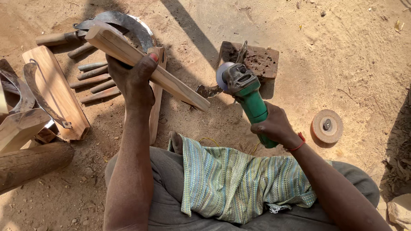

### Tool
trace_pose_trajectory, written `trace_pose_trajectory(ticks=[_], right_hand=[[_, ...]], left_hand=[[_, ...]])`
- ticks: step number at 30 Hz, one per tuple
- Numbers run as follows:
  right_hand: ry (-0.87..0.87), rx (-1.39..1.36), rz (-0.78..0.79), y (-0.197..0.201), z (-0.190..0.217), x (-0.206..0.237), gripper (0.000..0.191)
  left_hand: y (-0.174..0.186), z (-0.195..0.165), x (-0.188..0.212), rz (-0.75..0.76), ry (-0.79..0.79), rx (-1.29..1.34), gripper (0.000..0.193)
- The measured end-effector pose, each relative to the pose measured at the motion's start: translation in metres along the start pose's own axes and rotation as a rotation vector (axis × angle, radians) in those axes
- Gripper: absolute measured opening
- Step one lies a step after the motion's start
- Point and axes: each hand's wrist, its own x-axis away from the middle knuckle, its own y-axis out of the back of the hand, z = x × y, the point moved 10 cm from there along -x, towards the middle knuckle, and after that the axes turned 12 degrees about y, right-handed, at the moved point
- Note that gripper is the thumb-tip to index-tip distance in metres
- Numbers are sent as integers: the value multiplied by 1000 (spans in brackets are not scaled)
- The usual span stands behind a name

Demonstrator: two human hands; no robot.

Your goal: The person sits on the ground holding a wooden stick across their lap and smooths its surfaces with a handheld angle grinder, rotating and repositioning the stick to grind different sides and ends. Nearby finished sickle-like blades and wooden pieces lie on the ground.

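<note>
- Head view, nearest the camera: a striped green cloth (239,179) lies over the seated person's lap, on grey trousers.
- The right hand (276,127) is wrapped fully around the green body of an angle grinder (246,92), its disc end pointing away from the person and up-left; a red thread circles the wrist.
- The left hand (135,79) is closed around a long pale wooden handle (141,60), held slanting from upper left down to the right, its lower end just beside the grinder's disc; whether they touch is hard to tell.
- A round grinding disc (327,125) lies flat on the sandy ground to the right.
- Beyond the grinder sits a dark wooden block (257,60).
- To the left, a flat wooden board (55,92) carries a curved metal blade (40,96); short metal rods (94,79) lie beside it.
</note>
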Motion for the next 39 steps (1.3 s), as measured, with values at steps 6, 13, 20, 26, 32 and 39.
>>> trace_pose_trajectory(ticks=[6, 13, 20, 26, 32, 39], right_hand=[[0, -242, 5, -35, 10, 22, 62], [-22, 262, -65, 47, -12, -48, 57], [-26, 365, -52, 96, 23, -78, 48], [-130, 32, 33, 74, 21, 15, 50], [-26, -48, 164, 28, 12, 50, 45], [85, 201, 37, 24, -4, 20, 49]], left_hand=[[-3, -10, 2, -2, -47, 31, 88], [-9, -7, -5, 59, -24, 78, 89], [-36, -26, 53, 162, -58, -81, 67], [-129, -25, 242, 651, -868, -524, 59], [-154, 23, 319, 818, -1140, -723, 16], [-167, 29, 314, 850, -990, -768, 21]])
